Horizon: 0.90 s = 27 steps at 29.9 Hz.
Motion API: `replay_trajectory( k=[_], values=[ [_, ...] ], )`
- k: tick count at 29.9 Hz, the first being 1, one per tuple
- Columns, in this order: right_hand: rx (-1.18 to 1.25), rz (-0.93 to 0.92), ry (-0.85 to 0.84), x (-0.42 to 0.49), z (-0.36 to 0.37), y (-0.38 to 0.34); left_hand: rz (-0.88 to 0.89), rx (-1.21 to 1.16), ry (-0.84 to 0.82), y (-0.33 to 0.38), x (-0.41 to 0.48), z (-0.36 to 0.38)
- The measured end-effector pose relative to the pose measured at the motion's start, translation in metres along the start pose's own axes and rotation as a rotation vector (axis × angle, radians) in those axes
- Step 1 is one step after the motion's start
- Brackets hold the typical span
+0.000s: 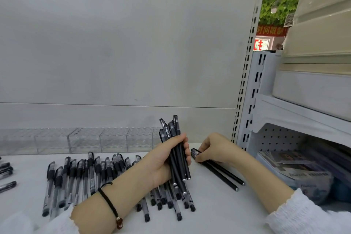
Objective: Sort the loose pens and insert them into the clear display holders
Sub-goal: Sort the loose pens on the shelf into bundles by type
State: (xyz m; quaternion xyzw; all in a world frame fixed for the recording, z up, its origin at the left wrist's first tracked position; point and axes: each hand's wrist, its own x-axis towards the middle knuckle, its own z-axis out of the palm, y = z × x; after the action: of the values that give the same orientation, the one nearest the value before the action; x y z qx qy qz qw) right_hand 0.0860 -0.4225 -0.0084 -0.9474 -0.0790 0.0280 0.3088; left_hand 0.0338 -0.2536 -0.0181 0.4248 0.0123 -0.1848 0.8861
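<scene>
My left hand (167, 159) grips an upright bundle of black pens (175, 138), caps pointing up. To its right, my right hand (212, 148) pinches the capped ends of two black pens (220, 172) that lie on the white shelf (218, 211). Several clear-barrelled pens with black caps (81, 178) lie in a loose row to the left and under my left forearm. A row of clear display holders (85, 139) stands along the back panel; no pens show in them.
A few more pens (6, 176) lie at the far left edge. The slotted white shelf upright (245, 85) rises on the right, with a pegboard bay holding booklets (296, 169) below and beige bins (321, 30) above.
</scene>
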Motion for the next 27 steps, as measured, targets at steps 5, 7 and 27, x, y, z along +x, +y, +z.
replay_trajectory(
  k=[5, 7, 27],
  values=[
    [0.235, -0.016, 0.012, -0.002, -0.004, -0.001, 0.003, -0.006, 0.007, -0.001, 0.003, -0.002],
    [0.265, -0.034, -0.002, -0.004, -0.008, -0.003, 0.004, 0.001, 0.017, -0.001, 0.004, -0.004],
    [0.98, -0.18, -0.012, -0.022, -0.019, -0.026, 0.117, 0.278, -0.226, -0.011, 0.0, 0.004]
  ],
)
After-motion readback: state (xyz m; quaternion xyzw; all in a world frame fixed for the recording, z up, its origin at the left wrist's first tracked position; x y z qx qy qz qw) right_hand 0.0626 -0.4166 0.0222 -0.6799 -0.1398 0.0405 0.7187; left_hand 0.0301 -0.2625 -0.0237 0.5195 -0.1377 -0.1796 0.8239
